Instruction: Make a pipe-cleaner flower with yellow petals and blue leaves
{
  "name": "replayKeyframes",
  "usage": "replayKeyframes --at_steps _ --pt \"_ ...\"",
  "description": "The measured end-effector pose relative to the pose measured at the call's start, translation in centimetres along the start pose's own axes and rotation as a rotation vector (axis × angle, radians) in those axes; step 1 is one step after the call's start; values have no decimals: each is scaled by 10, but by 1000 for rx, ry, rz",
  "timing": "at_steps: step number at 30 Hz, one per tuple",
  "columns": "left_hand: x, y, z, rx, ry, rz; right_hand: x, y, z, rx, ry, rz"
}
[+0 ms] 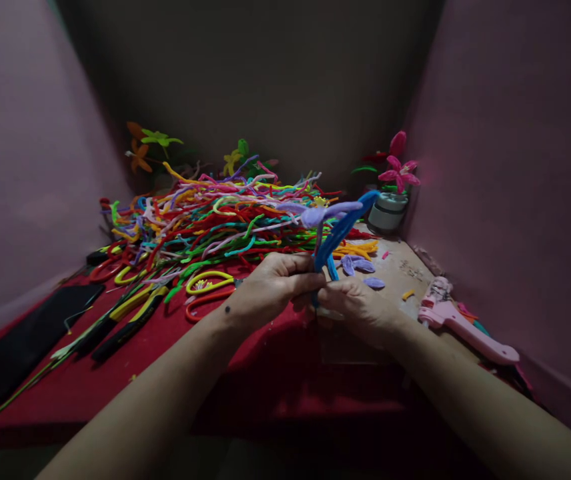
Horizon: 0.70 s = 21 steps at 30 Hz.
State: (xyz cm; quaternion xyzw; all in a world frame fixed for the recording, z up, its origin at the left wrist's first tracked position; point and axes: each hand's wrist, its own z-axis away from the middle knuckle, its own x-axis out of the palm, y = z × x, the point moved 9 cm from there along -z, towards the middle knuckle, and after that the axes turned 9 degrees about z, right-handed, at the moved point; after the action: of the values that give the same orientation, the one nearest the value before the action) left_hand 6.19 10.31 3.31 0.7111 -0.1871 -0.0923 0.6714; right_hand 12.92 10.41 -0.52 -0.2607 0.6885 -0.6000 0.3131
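Note:
My left hand (270, 283) and my right hand (358, 307) meet at the middle of the table, both pinching the stem of a pipe-cleaner flower. The flower has lilac petals (323, 213) at its top and a blue pipe cleaner (340, 230) running up beside the stem. The left hand's fingers close on the stem from the left; the right hand holds its lower end from the right. Loose lilac petals (358, 265) lie on the board just behind my hands.
A large heap of coloured pipe cleaners (215, 220) fills the back of the red cloth (275, 393). Pliers and cutters (125, 320) lie at left beside a black case (20, 347). A pink glue gun (460, 327) lies right. A potted pink flower (393, 193) stands behind.

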Motion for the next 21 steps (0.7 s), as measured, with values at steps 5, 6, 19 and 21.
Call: replayKeyframes --at_steps 5,6,19,21 --pt "5 -7 -1 -56 -113 181 7 5 2 38 -94 -74" --pt "6 -10 -2 -68 -134 216 9 6 1 40 -116 -103" --pt "-5 -8 -9 -5 20 181 2 8 -5 57 40 -175" --pt "-8 -7 -8 -2 67 186 3 8 -5 58 34 -136"
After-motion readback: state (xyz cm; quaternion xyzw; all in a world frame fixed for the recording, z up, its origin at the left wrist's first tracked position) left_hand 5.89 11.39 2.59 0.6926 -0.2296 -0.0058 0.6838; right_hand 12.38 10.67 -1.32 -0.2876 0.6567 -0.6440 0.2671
